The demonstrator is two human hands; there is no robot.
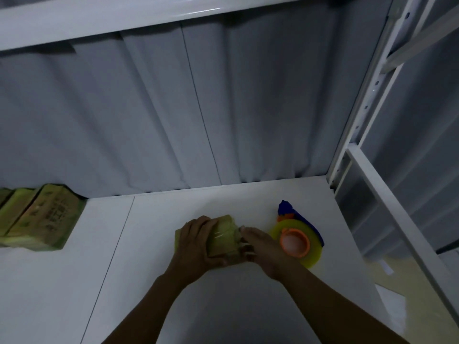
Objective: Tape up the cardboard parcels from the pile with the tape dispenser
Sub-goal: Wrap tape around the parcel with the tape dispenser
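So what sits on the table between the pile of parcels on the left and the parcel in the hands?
Nothing: the head view shows only bare white table between the pile and the held parcel.

parcel in hands (223, 240): 1 | piled parcels (37, 219): 3 | tape dispenser (296, 238): 1

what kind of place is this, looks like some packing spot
Probably a small packing station set into metal shelving. A pile of cardboard parcels sits on the white table, a tape dispenser lies nearby, and a slotted rack upright stands beside a grey curtain.
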